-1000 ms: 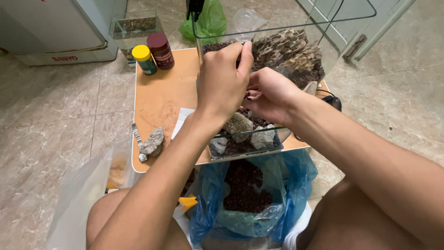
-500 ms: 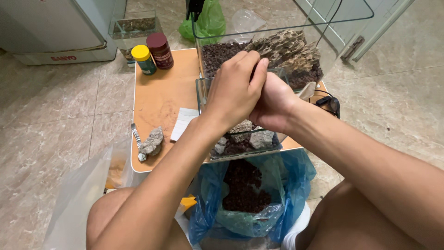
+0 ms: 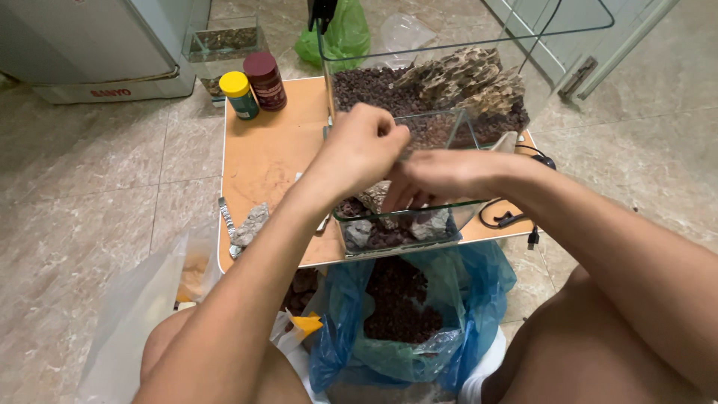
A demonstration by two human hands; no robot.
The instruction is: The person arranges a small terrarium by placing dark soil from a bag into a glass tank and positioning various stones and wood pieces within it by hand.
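My left hand hovers over a small glass tank on a low orange table; its fingers are curled shut, thumb and forefinger pinched together. My right hand comes in from the right and dips into the small tank, its fingertips closed on a tan rock. Grey stones and dark gravel lie on the tank's floor. Behind it stands a large glass tank holding dark gravel and a ridged brown rock.
Two jars, one yellow-lidded and one dark red, stand at the table's far left. A grey rock lies near the left edge, a black cable at the right. A blue bag of gravel sits between my knees, with a clear bag on its left.
Both hands have come down from above the large tank toward the small tank. My right hand's fingers now reach inside it onto the tan rock.
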